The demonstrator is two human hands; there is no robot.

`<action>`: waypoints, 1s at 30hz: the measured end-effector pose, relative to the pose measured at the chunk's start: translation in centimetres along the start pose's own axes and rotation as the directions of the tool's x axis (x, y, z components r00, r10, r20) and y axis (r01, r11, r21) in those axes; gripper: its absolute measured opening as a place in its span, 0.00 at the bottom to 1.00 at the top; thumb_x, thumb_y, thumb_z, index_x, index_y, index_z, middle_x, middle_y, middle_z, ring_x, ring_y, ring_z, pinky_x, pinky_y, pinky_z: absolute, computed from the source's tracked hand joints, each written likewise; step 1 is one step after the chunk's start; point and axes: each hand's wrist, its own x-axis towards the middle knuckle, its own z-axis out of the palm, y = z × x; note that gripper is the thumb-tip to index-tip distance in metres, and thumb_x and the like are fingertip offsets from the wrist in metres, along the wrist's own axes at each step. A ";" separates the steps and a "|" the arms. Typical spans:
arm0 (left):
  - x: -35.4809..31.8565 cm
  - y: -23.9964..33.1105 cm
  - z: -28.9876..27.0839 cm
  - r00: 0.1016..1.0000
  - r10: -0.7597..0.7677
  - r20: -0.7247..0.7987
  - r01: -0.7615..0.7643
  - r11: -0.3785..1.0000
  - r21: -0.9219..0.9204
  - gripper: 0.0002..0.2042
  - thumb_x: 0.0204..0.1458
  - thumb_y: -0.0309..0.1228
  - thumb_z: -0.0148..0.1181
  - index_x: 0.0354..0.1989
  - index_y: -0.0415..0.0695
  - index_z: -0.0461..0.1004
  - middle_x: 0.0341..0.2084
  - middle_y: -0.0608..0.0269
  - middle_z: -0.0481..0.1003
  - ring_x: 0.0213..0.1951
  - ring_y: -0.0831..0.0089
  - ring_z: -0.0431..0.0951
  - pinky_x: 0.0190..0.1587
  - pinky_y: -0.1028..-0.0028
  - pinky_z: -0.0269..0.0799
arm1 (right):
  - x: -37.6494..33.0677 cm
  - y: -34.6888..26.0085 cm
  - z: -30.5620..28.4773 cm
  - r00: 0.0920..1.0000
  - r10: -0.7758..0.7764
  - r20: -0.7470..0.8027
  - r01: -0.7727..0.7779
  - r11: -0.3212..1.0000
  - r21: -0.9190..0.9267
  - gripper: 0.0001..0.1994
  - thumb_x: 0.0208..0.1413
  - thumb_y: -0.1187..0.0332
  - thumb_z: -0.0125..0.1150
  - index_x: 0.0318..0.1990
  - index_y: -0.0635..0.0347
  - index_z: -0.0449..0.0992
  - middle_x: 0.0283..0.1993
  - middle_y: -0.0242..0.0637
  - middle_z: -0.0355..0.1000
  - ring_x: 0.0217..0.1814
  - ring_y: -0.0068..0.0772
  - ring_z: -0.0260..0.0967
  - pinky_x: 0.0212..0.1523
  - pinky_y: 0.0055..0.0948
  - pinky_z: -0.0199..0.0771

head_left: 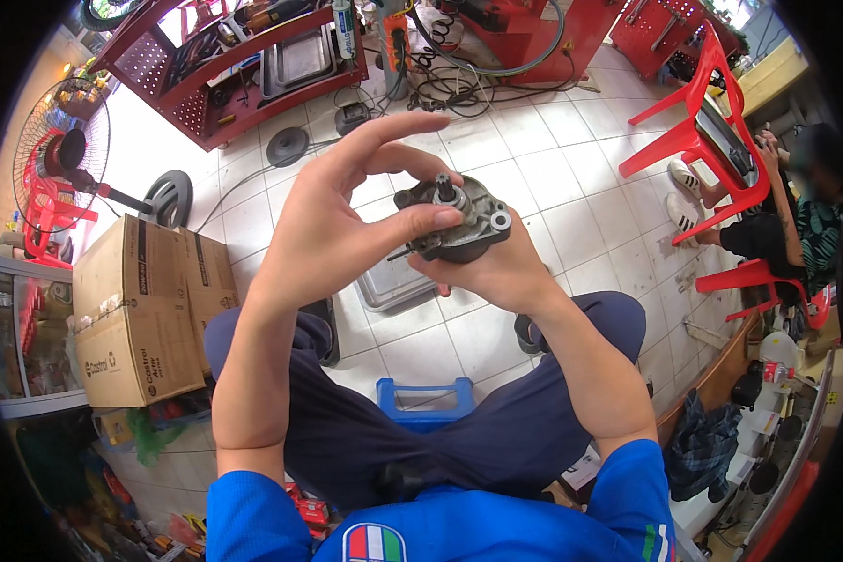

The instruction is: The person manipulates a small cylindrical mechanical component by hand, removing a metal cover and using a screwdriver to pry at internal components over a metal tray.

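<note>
A grey cast-metal machine part [478,220] is held up in front of me above the floor. A short toothed shaft stands up from its collar, and a bright round mounting eye sits on its right side. My right hand [501,267] grips it from below and the right, with its underside partly hidden. My left hand [332,206] pinches at the collar and shaft, thumb in front and fingertips behind, while its index finger stretches out above. Under the part, a metal tray [384,292] lies on the tiles, partly covered by my hands.
Cardboard boxes [126,318] and a standing fan [66,150] are at my left. A red tool cart [192,94] stands ahead, with cables [454,94] on the floor. Red plastic chairs [693,140] and a seated person [801,206] are at right. Something blue [425,384] lies between my knees.
</note>
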 end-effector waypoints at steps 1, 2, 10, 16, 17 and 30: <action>0.0 -0.1 -0.2 1.000 -0.002 0.010 0.002 1.000 -0.003 0.35 0.45 0.26 0.75 0.64 0.37 0.67 0.44 0.55 0.81 0.53 0.69 0.79 0.61 0.67 0.67 | 0.0 0.0 0.0 1.000 -0.006 -0.001 0.006 1.000 0.009 0.24 0.47 0.68 0.75 0.52 0.60 0.75 0.43 0.32 0.78 0.43 0.22 0.75 0.47 0.27 0.76; 0.1 -0.1 -0.3 1.000 -0.018 -0.010 0.018 0.999 -0.042 0.36 0.46 0.28 0.75 0.65 0.37 0.66 0.46 0.54 0.81 0.54 0.68 0.78 0.61 0.66 0.67 | 0.0 0.0 0.0 1.000 0.010 0.008 -0.011 0.999 0.031 0.23 0.47 0.70 0.74 0.51 0.60 0.74 0.39 0.31 0.77 0.37 0.22 0.75 0.39 0.26 0.75; 0.0 -1.1 -0.7 0.999 -0.030 0.043 0.030 1.000 0.009 0.48 0.38 0.40 0.81 0.69 0.40 0.61 0.56 0.50 0.75 0.61 0.62 0.73 0.65 0.60 0.63 | 0.0 0.6 0.0 0.999 0.009 0.040 -0.019 0.965 0.263 0.17 0.50 0.67 0.73 0.47 0.60 0.79 0.34 0.28 0.77 0.28 0.14 0.71 0.23 0.18 0.73; 0.1 -1.2 0.1 0.994 -0.106 0.025 0.105 0.993 0.059 0.51 0.36 0.40 0.81 0.71 0.40 0.59 0.53 0.50 0.75 0.59 0.63 0.74 0.67 0.59 0.62 | 0.2 0.9 -0.1 0.996 0.063 0.067 -0.078 0.963 0.259 0.16 0.51 0.70 0.70 0.47 0.61 0.78 0.33 0.29 0.77 0.28 0.14 0.71 0.24 0.18 0.73; 0.0 -1.3 0.2 0.995 -0.097 0.022 0.096 0.994 0.056 0.51 0.37 0.39 0.81 0.71 0.40 0.58 0.53 0.51 0.75 0.59 0.63 0.74 0.67 0.59 0.62 | 0.1 0.8 -0.1 0.996 0.065 0.062 -0.079 0.965 0.251 0.15 0.51 0.70 0.70 0.47 0.61 0.78 0.33 0.29 0.77 0.28 0.14 0.71 0.24 0.18 0.73; 0.1 -1.7 1.4 0.993 -0.120 0.016 0.120 0.992 -0.026 0.48 0.37 0.35 0.78 0.70 0.39 0.58 0.44 0.54 0.77 0.53 0.65 0.74 0.64 0.64 0.60 | 0.1 0.9 0.1 0.999 0.040 0.030 -0.046 0.972 0.229 0.16 0.48 0.70 0.71 0.45 0.62 0.76 0.32 0.30 0.76 0.28 0.16 0.73 0.24 0.19 0.75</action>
